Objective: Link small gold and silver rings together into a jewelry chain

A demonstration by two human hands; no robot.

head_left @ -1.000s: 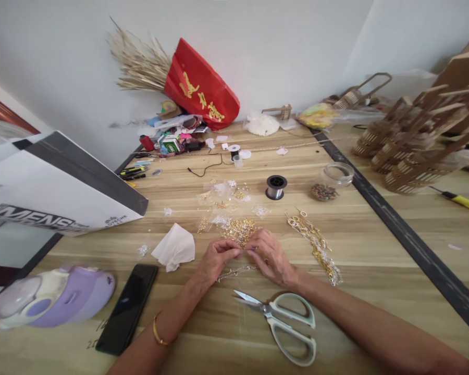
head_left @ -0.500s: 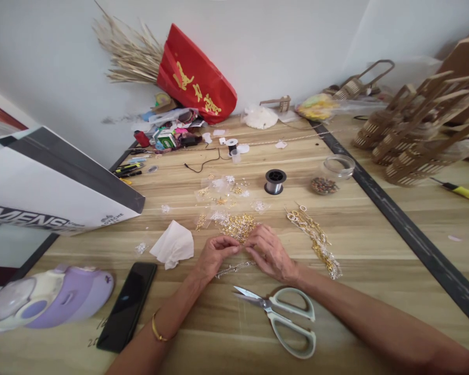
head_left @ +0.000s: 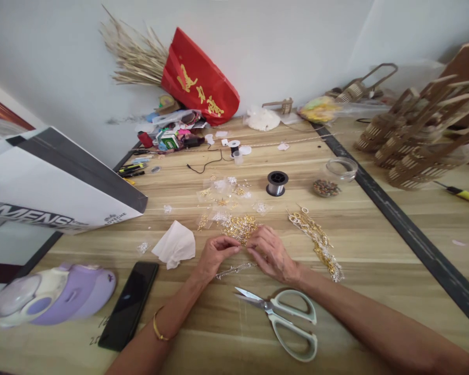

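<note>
My left hand (head_left: 218, 253) and my right hand (head_left: 272, 255) face each other at the near edge of a pile of gold and silver beads (head_left: 239, 227). Thumb and forefinger are pinched together on each hand. What sits between the fingertips is too small to make out. Just under my hands a silver beaded strand (head_left: 235, 270) lies on the table, partly hidden by them. Closer to me rest scissors (head_left: 266, 304) with pale green handles, blades apart. Right of my right hand lies a bunch of gold and silver chains (head_left: 316, 239).
A spool of clear line (head_left: 276, 183) and a glass jar of dark beads (head_left: 326, 188) stand beyond my hands. At left are a white tissue (head_left: 175, 245), a black phone (head_left: 128, 306), a purple-white device (head_left: 72, 294) and a large box (head_left: 66, 192). Woven baskets (head_left: 410, 146) stand at right.
The view has shifted slightly, so the table things sit a little further right and lower. My hands keep nearly the same pinched pose beside the bead pile.
</note>
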